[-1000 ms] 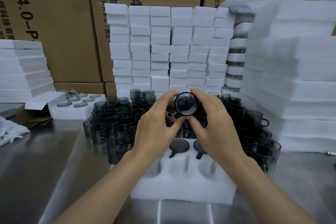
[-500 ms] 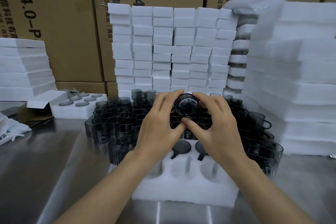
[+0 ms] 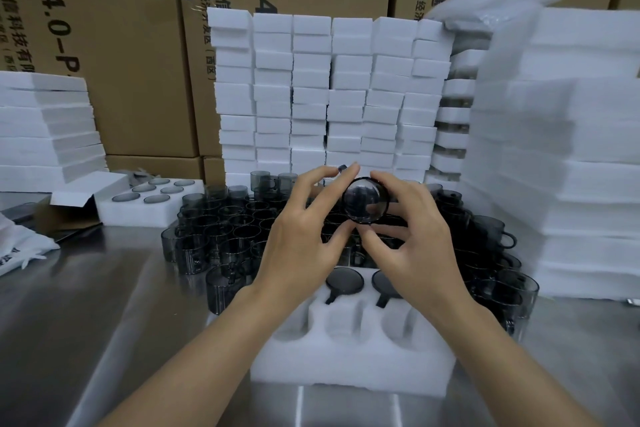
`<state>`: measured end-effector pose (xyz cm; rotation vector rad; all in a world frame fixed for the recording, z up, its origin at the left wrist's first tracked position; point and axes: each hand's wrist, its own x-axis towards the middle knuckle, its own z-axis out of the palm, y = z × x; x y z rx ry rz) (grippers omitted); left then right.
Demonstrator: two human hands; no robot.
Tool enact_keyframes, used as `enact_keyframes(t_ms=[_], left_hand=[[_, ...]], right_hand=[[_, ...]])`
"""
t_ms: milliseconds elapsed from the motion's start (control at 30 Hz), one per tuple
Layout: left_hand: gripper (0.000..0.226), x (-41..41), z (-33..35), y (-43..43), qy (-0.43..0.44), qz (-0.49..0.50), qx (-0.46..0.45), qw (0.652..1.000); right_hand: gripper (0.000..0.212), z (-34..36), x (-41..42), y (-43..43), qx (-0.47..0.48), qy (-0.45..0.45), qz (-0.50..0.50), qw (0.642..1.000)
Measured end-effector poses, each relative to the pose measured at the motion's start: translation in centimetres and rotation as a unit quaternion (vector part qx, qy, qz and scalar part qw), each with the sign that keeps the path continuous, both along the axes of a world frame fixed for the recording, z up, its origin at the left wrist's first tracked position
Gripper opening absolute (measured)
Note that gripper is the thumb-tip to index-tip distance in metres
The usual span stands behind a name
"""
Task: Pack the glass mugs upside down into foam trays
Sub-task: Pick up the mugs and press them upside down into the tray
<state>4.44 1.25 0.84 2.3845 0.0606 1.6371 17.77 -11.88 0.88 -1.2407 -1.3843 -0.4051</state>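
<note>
- Left: the loose mugs point(image 3: 221, 229) stand crowded rim to rim on the worktop point(image 3: 86, 305), close against the left side of the foam tray point(image 3: 353, 357). The left forearm passes just above them, so a low sweep could knock one into its neighbours.
- Middle: the held mug point(image 3: 365, 199) is in the air above the loose glass beyond the tray, with one round end towards the camera; I cannot tell which end.
- The left hand point(image 3: 304, 239) pinches it between forefinger and thumb, its other fingers spread. The right hand point(image 3: 415, 239) curls round the mug's right side, thumb beneath.
- A fingertip hold on smooth glass could slip as the mug is turned over, and it would fall onto glass.
- If the handle misses its slot, pressing down could gouge the foam or strain the handle.
- Right: the mugs on the right point(image 3: 512, 291) sit under the right forearm and run the same risk of a knock.
- Containers, left: the filled tray point(image 3: 138, 208) shows six mugs base up, with no pocket spare.
- Middle: the foam tray holds two seated mugs point(image 3: 344, 281) in its far row, base up with their handles in the slots. The three near pockets are empty, and the far-left pocket is hidden behind the left wrist.
- Right: the foam stacks point(image 3: 571, 184) rise beside the tray, and I cannot tell what they hold.
</note>
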Motion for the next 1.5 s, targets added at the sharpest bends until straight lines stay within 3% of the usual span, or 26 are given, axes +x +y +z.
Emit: enact_keyframes(t_ms=[300,533,900,1067,1367,1500], left_hand=[[0.073,-0.1,0.1,0.6,0.023,0.01,0.017,1.0],[0.074,-0.1,0.2,0.7,0.018,0.007,0.023,1.0],[0.066,-0.2,0.5,0.5,0.021,-0.008,0.023,0.999],[0.071,-0.2,0.4,0.6,0.042,-0.024,0.011,0.999],[0.077,-0.1,0.3,0.4,0.092,-0.042,-0.046,0.994],[0.075,-0.1,0.7,0.2,0.093,-0.12,-0.156,0.976]], right_hand=[[0.063,0.0,0.4,0.0,-0.012,0.034,0.011,0.999],[0.061,0.0,0.8,-0.1,-0.024,-0.013,-0.023,0.999],[0.06,0.1,0.6,-0.1,-0.024,-0.003,-0.033,0.999],[0.054,-0.2,1.0,0.0,-0.042,-0.019,-0.087,0.995],[0.056,-0.4,1.4,0.1,-0.059,-0.003,-0.104,0.993],[0.052,0.1,1.1,-0.3,-0.048,0.021,-0.101,0.993]])
